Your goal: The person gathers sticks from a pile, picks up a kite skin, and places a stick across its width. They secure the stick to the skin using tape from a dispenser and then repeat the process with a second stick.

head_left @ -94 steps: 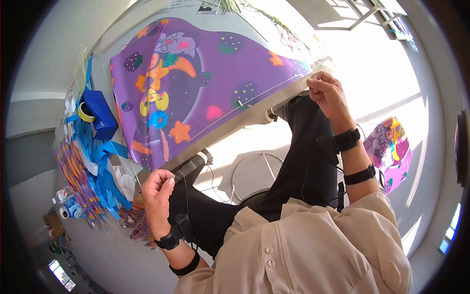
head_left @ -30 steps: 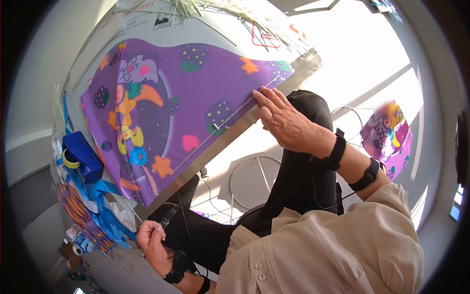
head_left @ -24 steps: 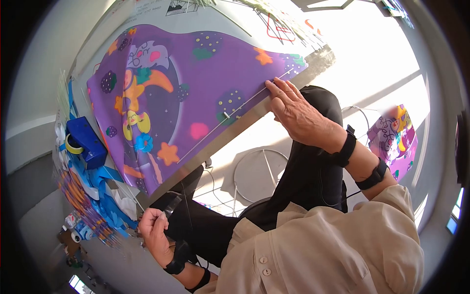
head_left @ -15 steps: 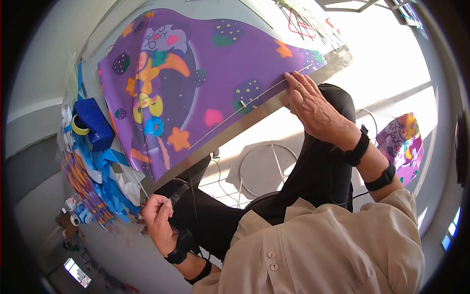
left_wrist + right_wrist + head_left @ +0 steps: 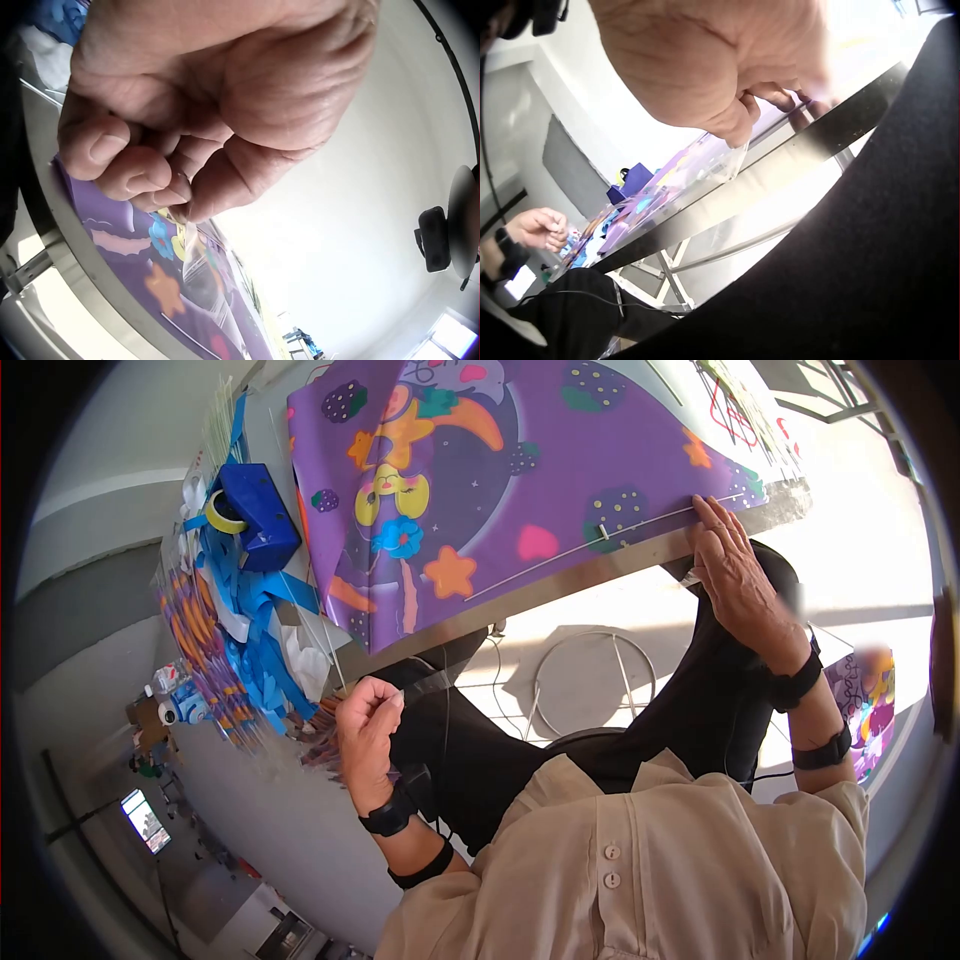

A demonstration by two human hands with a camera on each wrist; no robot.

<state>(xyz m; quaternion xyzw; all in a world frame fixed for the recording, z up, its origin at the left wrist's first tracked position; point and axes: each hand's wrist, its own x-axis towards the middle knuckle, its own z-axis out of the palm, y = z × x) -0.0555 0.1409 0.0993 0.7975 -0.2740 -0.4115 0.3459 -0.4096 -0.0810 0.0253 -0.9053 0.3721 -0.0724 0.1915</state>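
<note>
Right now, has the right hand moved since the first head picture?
Yes: in the head view, the right hand has moved leftward, away from the table corner.

Room between the bare left hand (image 5: pixel 365 730) and bare right hand (image 5: pixel 740 588)
A hand could cross over the purple printed sheet (image 5: pixel 560 470) and 1 thin white stick (image 5: pixel 604 534); the blue boxy tape dispenser (image 5: pixel 265 525) and tangled blue ribbons (image 5: pixel 283 589) obstruct the left.

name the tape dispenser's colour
The tape dispenser is dark blue, clearest in the head view.
</note>
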